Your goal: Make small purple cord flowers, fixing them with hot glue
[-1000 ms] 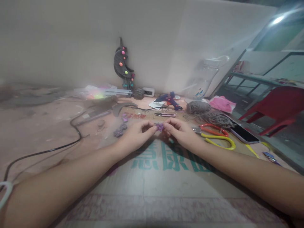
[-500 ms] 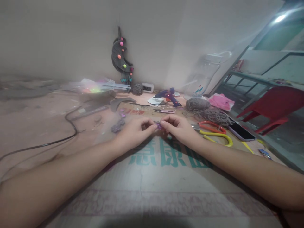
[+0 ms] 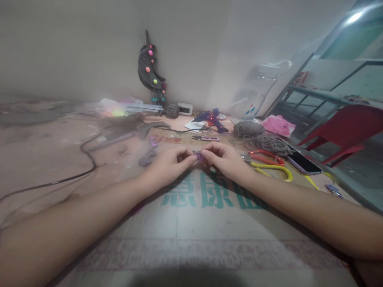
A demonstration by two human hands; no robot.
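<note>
Between my two hands is a small purple piece (image 3: pixel 200 156), too small and blurred to name. My left hand (image 3: pixel 176 161) pinches its left side between thumb and forefinger. From the other side, my right hand (image 3: pixel 223 157) grips it the same way, fingertips almost meeting. Both hands are just above a printed cardboard sheet (image 3: pixel 185 227). Left of my left hand lies a cluster of small purple-grey pieces (image 3: pixel 148 157). Beyond the fingertips rest thread snips (image 3: pixel 206 138) and a dark blue glue gun (image 3: pixel 211 119) with a red light.
Grey yarn (image 3: pixel 254 133), red-handled pliers (image 3: pixel 267 156), a yellow-handled tool (image 3: pixel 278 172) and a phone (image 3: pixel 306 162) lie to the right. A clear jug (image 3: pixel 257 89) stands behind. A black cable (image 3: pixel 60 181) crosses the left side. A decorated grey crescent (image 3: pixel 146 67) hangs at the wall.
The whole view has shifted very slightly. Both hands keep the same pinch on the purple piece, with hardly any movement.
</note>
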